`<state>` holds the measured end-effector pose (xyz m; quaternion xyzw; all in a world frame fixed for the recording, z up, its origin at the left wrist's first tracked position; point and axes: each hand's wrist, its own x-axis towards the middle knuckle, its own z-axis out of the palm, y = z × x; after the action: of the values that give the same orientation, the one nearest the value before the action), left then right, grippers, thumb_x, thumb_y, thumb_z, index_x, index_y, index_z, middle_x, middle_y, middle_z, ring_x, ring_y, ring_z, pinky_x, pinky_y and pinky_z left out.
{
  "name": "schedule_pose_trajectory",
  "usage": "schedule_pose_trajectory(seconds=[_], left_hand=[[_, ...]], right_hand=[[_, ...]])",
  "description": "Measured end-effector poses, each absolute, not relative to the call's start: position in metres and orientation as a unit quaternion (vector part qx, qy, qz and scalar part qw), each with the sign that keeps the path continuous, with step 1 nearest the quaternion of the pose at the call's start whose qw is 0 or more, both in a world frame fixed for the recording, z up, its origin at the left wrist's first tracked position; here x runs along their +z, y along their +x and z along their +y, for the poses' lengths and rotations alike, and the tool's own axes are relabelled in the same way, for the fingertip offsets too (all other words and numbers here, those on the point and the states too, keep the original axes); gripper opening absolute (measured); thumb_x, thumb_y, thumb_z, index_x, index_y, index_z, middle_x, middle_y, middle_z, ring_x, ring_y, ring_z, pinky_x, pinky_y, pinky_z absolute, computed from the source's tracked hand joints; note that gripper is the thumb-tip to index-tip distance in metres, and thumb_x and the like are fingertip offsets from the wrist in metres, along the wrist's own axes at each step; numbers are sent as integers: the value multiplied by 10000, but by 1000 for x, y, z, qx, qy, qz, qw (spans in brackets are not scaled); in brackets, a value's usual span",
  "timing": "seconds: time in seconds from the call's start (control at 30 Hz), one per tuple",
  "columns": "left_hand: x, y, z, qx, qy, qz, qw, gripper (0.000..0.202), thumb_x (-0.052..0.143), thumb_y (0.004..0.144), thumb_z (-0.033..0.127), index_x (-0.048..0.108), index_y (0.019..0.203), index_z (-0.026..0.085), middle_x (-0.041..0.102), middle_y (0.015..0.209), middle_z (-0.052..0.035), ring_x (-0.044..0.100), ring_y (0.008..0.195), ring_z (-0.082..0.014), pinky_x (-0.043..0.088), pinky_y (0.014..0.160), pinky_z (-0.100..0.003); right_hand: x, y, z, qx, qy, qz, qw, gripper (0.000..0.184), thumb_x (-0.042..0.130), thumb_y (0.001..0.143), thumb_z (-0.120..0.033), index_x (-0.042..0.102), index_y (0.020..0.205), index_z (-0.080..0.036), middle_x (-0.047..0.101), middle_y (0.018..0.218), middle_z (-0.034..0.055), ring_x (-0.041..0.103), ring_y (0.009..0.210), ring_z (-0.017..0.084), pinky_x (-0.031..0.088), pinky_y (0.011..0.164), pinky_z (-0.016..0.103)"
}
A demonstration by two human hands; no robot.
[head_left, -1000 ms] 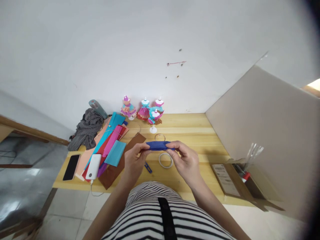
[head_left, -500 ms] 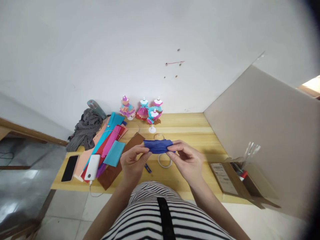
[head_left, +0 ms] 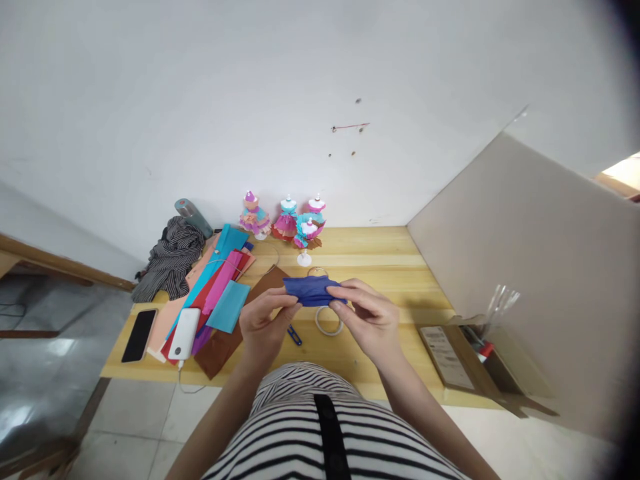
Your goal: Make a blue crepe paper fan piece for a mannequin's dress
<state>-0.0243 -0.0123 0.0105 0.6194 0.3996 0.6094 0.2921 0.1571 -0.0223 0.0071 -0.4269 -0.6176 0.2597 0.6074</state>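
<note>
A strip of dark blue crepe paper (head_left: 311, 291), gathered into folds along its lower edge, is stretched between my two hands above the table. My left hand (head_left: 267, 321) pinches its left end between thumb and forefinger. At the other end, my right hand (head_left: 369, 316) is closed on the paper, thumb below and fingers on top. Below the hands lie a white ring (head_left: 329, 332), which looks like a roll of tape, and a small blue thread snipper or cutter (head_left: 295, 335). The paper partly covers a second thin ring (head_left: 317, 272).
Small dress forms in crepe-paper dresses (head_left: 286, 220) stand by the wall. Coloured crepe sheets (head_left: 229, 307), a white power bank (head_left: 185, 333), a phone (head_left: 140, 335), striped cloth (head_left: 173, 260) and a bottle (head_left: 193, 217) are on the left. An open cardboard box (head_left: 450, 357) sits right.
My right hand has shifted slightly left along the blue crepe paper, its fingers reaching further over it. The left hand keeps its pinch; the paper has moved slightly left.
</note>
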Motion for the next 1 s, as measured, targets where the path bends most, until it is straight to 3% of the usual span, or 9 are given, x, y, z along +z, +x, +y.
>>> schedule_pose_trajectory(seconds=[0.13, 0.27, 0.73, 1.0], left_hand=[[12, -27, -9, 603, 665, 388, 210, 180, 729, 769, 118, 765, 906, 230, 772, 847, -27, 721, 731, -139, 599, 676, -228], [13, -25, -7, 597, 685, 390, 152, 233, 712, 797, 136, 757, 997, 246, 778, 904, -34, 732, 765, -146, 611, 699, -228], [-1, -22, -5, 561, 694, 446, 64, 131, 674, 835, 165, 738, 941, 206, 767, 861, -37, 730, 850, -165, 609, 779, -267], [-3, -26, -5, 552, 691, 452, 120, 85, 688, 821, 179, 747, 876, 207, 759, 837, -38, 721, 849, -172, 596, 791, -292]], right_hand=[[9, 159, -23, 232, -441, -643, 582, 298, 655, 824, -99, 725, 1056, -273, 704, 868, 32, 654, 761, 165, 529, 671, 294], [10, 156, -24, 203, -463, -645, 573, 202, 638, 847, -123, 721, 979, -252, 707, 857, 38, 664, 771, 177, 539, 686, 308], [6, 149, -21, 120, -483, -666, 556, 144, 599, 877, -117, 670, 934, -228, 710, 856, 47, 672, 785, 188, 548, 693, 317], [-1, 149, -20, 176, -508, -652, 534, 96, 584, 879, -152, 643, 896, -225, 710, 832, 39, 674, 779, 195, 539, 708, 321]])
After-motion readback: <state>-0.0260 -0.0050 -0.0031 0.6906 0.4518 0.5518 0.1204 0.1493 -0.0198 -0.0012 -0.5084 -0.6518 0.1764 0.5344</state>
